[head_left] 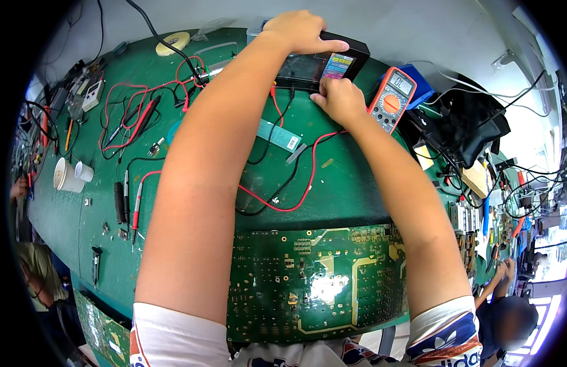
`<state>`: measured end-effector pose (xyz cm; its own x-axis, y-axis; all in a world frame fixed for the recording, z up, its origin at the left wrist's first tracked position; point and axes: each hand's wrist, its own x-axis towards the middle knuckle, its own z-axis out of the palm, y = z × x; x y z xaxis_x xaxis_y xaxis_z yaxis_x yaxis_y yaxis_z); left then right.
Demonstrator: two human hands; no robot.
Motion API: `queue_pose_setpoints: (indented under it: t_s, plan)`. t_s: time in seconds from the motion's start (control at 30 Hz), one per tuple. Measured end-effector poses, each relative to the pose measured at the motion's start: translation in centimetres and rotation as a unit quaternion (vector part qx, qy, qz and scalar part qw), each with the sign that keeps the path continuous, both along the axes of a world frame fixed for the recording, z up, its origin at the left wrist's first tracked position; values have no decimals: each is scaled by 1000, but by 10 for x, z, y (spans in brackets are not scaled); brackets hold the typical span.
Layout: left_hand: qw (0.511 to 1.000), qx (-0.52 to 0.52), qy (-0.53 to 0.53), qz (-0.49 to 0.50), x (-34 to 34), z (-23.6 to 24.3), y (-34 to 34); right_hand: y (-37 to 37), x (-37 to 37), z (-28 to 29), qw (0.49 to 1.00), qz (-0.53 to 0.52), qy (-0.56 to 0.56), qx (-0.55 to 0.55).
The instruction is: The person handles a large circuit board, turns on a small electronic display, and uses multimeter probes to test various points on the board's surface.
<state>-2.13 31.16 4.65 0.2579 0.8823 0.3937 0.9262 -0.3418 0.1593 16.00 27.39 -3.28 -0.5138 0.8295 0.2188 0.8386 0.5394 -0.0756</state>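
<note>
A black bench instrument point(303, 68) with a dark screen and a coloured display strip stands at the far side of the bench. My left hand point(299, 32) grips its top edge, thumb stretched along the front and the other fingers mostly hidden. At the lower front, below the coloured strip, my right hand point(340, 98) is closed with fingers bent; whatever they pinch is hidden. Beside that hand leans an orange multimeter point(392, 101). Cables plug into the instrument's lower front. A large green circuit board point(317, 281) lies at the near edge between my forearms.
Red and black test leads point(311, 177) loop across the green bench point(351, 196). Probes point(135, 211), white cups point(68, 176) and a tape roll point(173, 44) sit to the left. A black bag point(467, 116) and cluttered parts fill the right, where another person point(507, 321) works.
</note>
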Motion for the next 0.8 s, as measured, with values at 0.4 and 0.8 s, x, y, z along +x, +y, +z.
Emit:
queue_pose_setpoints:
  t_s: [0.4,0.8]
  plan:
    - [999,42,8,4,1,-9,2,-46,100,40,986,108,-1,-124]
    - [999,-9,-8,36,-4,-2,3,-44,96,49,980,63,187,-31]
